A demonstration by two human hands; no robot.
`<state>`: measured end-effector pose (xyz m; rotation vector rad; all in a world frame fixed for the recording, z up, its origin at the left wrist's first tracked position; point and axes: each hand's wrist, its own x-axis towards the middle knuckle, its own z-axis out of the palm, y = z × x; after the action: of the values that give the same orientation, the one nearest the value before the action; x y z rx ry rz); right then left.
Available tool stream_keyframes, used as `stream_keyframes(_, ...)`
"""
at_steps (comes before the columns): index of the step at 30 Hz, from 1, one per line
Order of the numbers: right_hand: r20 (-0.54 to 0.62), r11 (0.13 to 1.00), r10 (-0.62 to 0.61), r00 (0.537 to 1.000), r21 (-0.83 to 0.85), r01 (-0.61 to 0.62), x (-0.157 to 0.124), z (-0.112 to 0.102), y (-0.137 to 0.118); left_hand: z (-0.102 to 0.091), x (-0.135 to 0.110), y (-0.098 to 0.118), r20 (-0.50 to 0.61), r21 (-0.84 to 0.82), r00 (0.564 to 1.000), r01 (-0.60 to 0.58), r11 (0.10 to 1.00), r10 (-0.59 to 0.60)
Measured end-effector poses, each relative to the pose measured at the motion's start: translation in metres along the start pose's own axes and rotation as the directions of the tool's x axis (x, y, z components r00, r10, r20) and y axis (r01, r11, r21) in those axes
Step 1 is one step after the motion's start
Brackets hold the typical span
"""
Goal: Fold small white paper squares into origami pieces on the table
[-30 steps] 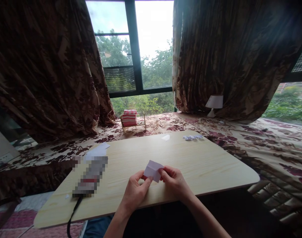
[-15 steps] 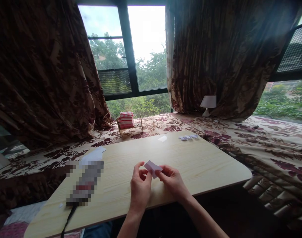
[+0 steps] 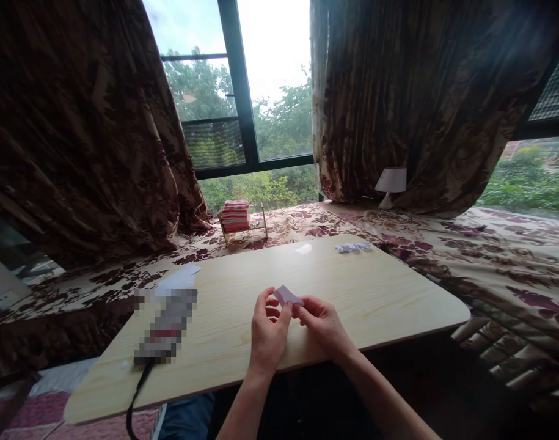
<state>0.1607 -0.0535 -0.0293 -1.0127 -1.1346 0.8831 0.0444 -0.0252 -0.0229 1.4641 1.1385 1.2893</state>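
Both my hands hold a small folded piece of pale paper [image 3: 287, 296] just above the wooden table [image 3: 380, 299], near its front edge. My left hand [image 3: 269, 333] pinches the paper's left side with thumb and fingers curled. My right hand [image 3: 322, 324] pinches its right side, fingers closed on the fold. The paper is tipped nearly flat, so mostly its upper edge shows.
A blurred-out flat object [image 3: 167, 327] with a black cord [image 3: 135, 397] lies at the table's left. White paper sheets [image 3: 178, 279] lie behind it. Small paper scraps [image 3: 352, 247] and a pale slip [image 3: 303, 249] sit at the far edge. A striped cloth stack [image 3: 236, 216] and small lamp [image 3: 390, 183] stand beyond.
The paper has been folded smaller and tipped flatter between my hands. My left hand has moved up and closer to the right one. The view has shifted slightly.
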Motion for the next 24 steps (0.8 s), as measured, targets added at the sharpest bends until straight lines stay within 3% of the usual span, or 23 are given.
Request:
stream_keyframes(11,-0.065,0.999,0.021,0.998,0.025,-0.019,0.001,-0.003,0.005,-0.006,-0.003,-0.003,0.073,-0.116,0.997,0.034,0.993,-0.025)
stream_keyframes(19,-0.119,0.996,0.044,0.992,0.084,-0.034,0.002,-0.004,0.010,-0.013,-0.011,0.011,0.135,-0.319,0.981,0.174,0.932,-0.136)
stream_keyframes(24,-0.157,0.992,0.054,0.986,0.121,-0.035,0.003,-0.003,0.011,-0.016,-0.013,0.018,0.216,-0.443,0.951,0.298,0.846,-0.222)
